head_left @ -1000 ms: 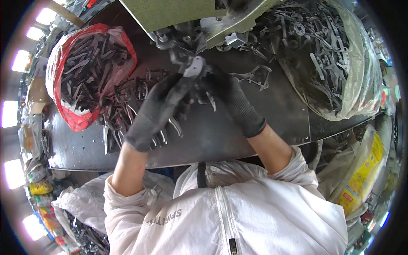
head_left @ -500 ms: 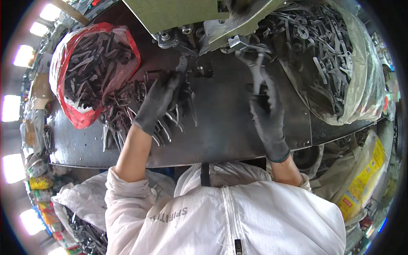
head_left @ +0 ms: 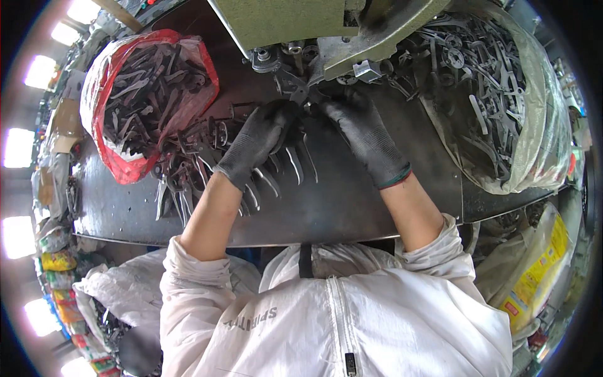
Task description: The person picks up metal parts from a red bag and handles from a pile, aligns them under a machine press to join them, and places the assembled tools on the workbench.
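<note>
Both my hands wear dark grey work gloves and meet under the green machine (head_left: pixel 282 28), close to its small tool. My left hand (head_left: pixel 267 135) is closed round a flat grey metal lever part (head_left: pixel 300 95), whose rounded end sticks out past the fingertips. My right hand (head_left: pixel 364 135) is curled in beside it, almost touching, and its fingertips and anything in them are hidden. Below and left of my left hand lie several assembled metal pieces with curved, plier-like handles (head_left: pixel 294 164) on the dark metal table (head_left: pixel 339 207).
At the left stands a red-rimmed plastic bag (head_left: pixel 210 69) full of dark metal levers. A big translucent sack (head_left: pixel 546 132) of loose metal parts lies open at the right. The machine overhangs the table's far side. A yellow-printed sack (head_left: pixel 534 270) sits below the table's right edge.
My right hand, which held a pale forked metal piece out to the right, has swung left to the machine. My left hand has moved slightly right, toward it.
</note>
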{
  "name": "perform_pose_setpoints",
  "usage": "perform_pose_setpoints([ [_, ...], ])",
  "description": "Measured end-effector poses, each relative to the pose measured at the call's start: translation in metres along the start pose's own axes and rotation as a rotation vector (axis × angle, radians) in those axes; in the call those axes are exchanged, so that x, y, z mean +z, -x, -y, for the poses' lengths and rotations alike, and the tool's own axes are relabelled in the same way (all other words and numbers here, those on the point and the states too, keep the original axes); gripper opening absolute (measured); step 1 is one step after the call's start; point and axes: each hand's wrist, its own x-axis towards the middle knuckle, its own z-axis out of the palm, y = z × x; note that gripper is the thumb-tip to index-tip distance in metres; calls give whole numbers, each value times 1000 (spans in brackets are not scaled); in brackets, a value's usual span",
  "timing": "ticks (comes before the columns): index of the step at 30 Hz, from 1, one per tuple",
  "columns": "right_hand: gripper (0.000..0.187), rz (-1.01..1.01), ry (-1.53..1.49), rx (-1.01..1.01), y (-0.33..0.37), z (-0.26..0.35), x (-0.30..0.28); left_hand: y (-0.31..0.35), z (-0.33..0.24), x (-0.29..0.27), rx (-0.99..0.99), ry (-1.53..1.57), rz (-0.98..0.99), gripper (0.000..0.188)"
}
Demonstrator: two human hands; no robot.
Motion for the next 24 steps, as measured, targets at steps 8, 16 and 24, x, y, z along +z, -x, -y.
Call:
perform_pose_setpoints([
  [8,27,18,488,109,-8,2,8,-6,8,-6,18,-122,-57,29],
  [16,29,-16,21,148,-7,-25,-17,-37,7,-180,109,-1123,-720,45],
  [24,23,-46,7,-5,5,5,22,-19,164,-361,240,-1742,-616,70],
])
